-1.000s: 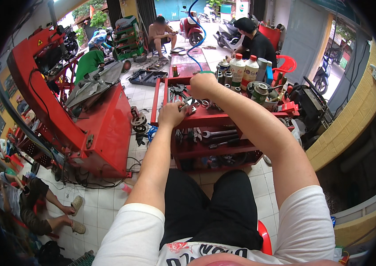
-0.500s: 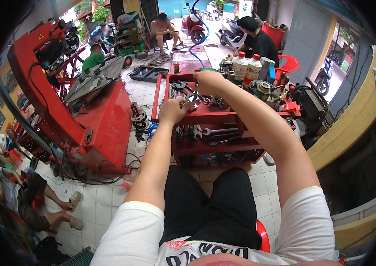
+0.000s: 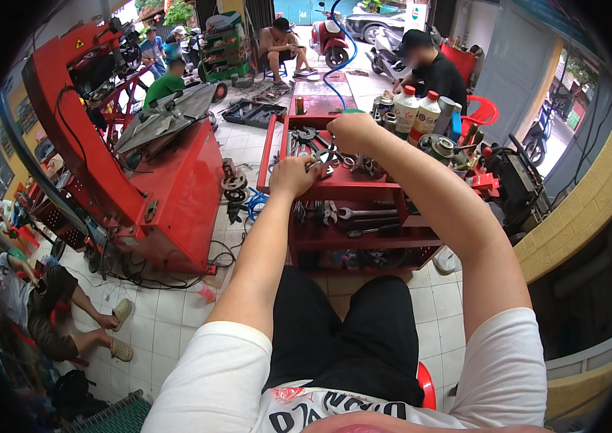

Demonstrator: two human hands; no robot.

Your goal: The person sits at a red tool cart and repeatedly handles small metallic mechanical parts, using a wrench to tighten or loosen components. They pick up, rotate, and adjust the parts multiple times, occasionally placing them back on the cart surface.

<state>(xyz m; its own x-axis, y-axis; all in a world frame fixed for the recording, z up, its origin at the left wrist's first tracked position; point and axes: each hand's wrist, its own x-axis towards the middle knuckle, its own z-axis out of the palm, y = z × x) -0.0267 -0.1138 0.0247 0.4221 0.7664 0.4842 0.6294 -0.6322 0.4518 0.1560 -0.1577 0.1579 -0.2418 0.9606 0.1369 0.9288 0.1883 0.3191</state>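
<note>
Left hand (image 3: 294, 177) closed round a grey metal tool (image 3: 313, 166) over the red tool-cart tray (image 3: 364, 192); right hand (image 3: 351, 134) curled, grip hidden, can't tell. Versus half a second ago: hands barely shifted; tool handling apparently ongoing.

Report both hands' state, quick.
Left hand: closed on a metal tool.
Right hand: curled closed; whether it holds anything can't be told.
</note>
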